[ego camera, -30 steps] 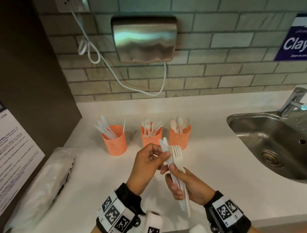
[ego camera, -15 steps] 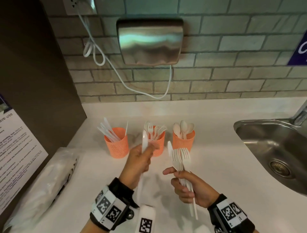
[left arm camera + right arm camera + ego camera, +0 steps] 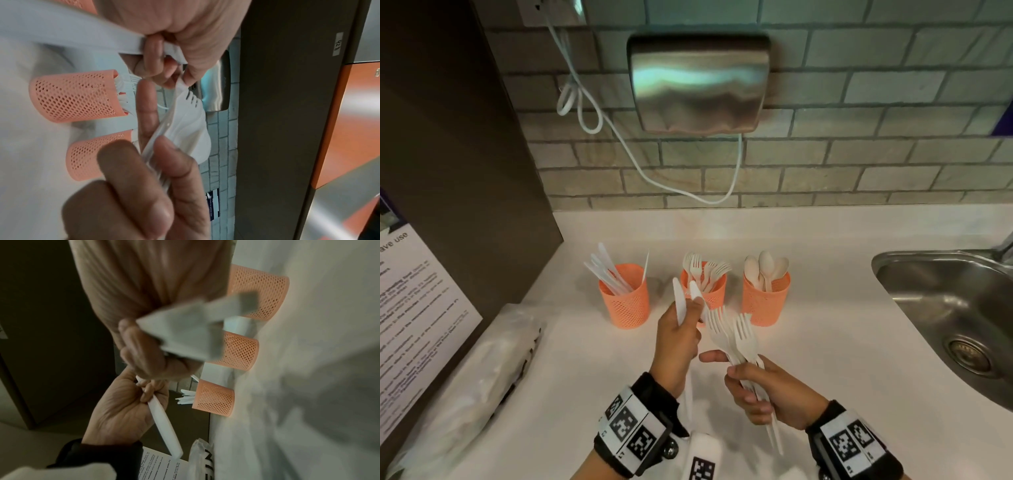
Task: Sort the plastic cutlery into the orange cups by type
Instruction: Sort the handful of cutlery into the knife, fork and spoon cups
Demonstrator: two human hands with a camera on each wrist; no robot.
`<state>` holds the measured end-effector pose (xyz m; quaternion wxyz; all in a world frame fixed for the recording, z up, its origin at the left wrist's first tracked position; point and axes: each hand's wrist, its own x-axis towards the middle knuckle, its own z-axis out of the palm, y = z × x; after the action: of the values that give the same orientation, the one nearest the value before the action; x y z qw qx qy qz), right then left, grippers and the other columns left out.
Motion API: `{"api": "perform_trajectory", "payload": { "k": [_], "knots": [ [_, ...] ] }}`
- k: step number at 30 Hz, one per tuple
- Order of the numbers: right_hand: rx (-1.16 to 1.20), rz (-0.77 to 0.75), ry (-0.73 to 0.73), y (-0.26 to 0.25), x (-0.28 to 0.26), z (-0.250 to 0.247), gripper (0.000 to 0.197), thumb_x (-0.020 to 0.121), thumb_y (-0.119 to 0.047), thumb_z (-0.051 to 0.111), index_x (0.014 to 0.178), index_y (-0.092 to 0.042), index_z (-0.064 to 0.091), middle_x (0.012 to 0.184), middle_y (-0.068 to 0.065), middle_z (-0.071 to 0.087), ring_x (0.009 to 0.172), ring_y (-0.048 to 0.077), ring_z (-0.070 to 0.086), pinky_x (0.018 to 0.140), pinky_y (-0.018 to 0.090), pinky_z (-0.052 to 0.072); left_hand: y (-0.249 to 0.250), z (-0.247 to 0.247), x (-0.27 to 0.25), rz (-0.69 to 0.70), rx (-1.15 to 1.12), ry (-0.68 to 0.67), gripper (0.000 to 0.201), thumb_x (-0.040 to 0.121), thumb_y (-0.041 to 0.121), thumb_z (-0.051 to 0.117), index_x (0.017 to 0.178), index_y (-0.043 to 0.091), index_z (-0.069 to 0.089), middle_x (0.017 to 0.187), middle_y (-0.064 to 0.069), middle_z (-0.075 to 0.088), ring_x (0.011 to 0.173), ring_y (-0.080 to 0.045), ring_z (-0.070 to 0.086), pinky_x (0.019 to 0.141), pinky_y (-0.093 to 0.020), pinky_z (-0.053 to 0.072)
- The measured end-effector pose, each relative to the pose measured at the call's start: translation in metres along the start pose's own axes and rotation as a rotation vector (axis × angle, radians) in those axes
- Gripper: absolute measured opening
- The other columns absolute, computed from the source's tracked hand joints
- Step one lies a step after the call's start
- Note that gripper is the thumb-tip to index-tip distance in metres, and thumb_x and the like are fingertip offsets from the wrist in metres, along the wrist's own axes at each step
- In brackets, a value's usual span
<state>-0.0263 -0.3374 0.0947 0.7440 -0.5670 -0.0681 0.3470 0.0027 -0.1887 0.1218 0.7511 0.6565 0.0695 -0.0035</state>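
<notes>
Three orange mesh cups stand in a row on the white counter: the left cup (image 3: 625, 301) holds knives, the middle cup (image 3: 714, 296) forks, the right cup (image 3: 765, 303) spoons. In front of the middle cup my left hand (image 3: 688, 318) grips a white plastic knife (image 3: 678, 303) upright. A second knife blade (image 3: 697, 291) shows at its fingertips. My right hand (image 3: 743, 383) is closed round a bundle of white forks (image 3: 736, 337), tines up. In the right wrist view the left hand (image 3: 127, 410) holds the knife (image 3: 164, 423) by its middle.
A steel sink (image 3: 948, 308) is sunk into the counter at the right. A clear plastic bag (image 3: 465, 387) lies at the left beside a dark panel with a printed notice (image 3: 410, 305). A metal hand dryer (image 3: 698, 82) and its white cord hang on the tiled wall.
My left hand drew a knife out of the bundle in my right hand and lifted it to the left. It has now come back to the bundle at a second knife.
</notes>
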Motion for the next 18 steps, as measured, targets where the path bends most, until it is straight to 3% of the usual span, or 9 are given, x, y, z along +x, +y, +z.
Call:
{"api": "perform_trajectory", "payload": {
  "k": [2,6,10,14,18],
  "knots": [
    [-0.008,0.012,0.002,-0.001,0.002,0.0,0.038,0.085,-0.022,0.046,0.12,-0.021,0.059,0.05,-0.003,0.033,0.034,0.005,0.023,0.035,0.015,0.026,-0.002,0.0,0.001,-0.023,0.014,-0.071,0.015,0.095,0.022,0.048,0.085,0.014,0.054,0.049,0.006,0.029,0.037,-0.003,0.024,0.036,-0.014,0.022],
    [-0.008,0.055,-0.014,-0.002,0.004,-0.002,0.039,0.084,-0.023,0.046,0.121,-0.023,0.059,0.05,-0.004,0.032,0.034,0.005,0.023,0.034,0.015,0.026,-0.003,-0.005,0.009,-0.092,0.044,-0.175,0.016,0.094,0.025,0.049,0.09,0.01,0.055,0.043,0.009,0.028,0.037,-0.004,0.024,0.037,-0.015,0.019],
    [0.004,0.074,-0.015,-0.005,0.008,-0.002,0.043,0.084,-0.022,0.045,0.126,-0.026,0.053,0.05,-0.003,0.033,0.034,0.005,0.023,0.033,0.015,0.026,0.0,-0.005,0.023,-0.022,0.009,-0.079,0.03,0.099,0.023,0.038,0.077,0.012,0.055,0.037,0.012,0.037,0.033,-0.002,0.027,0.036,-0.012,0.021],
    [-0.011,0.082,0.001,-0.006,0.014,-0.001,0.039,0.09,-0.018,0.042,0.127,-0.026,0.052,0.052,-0.002,0.032,0.035,0.005,0.023,0.034,0.015,0.026,-0.003,-0.007,0.033,-0.014,-0.045,-0.063,0.026,0.099,0.026,0.037,0.086,0.013,0.054,0.065,0.007,0.057,0.043,-0.001,0.036,0.04,-0.013,0.026],
    [-0.069,0.114,0.026,-0.009,0.017,-0.003,0.036,0.097,-0.013,0.036,0.128,-0.025,0.051,0.053,-0.001,0.031,0.037,0.006,0.021,0.035,0.016,0.024,-0.003,-0.015,0.044,0.049,0.214,-0.143,0.033,0.101,0.029,0.032,0.091,0.015,0.06,0.08,0.004,0.061,0.06,-0.004,0.049,0.053,-0.013,0.039]
  ]
}}
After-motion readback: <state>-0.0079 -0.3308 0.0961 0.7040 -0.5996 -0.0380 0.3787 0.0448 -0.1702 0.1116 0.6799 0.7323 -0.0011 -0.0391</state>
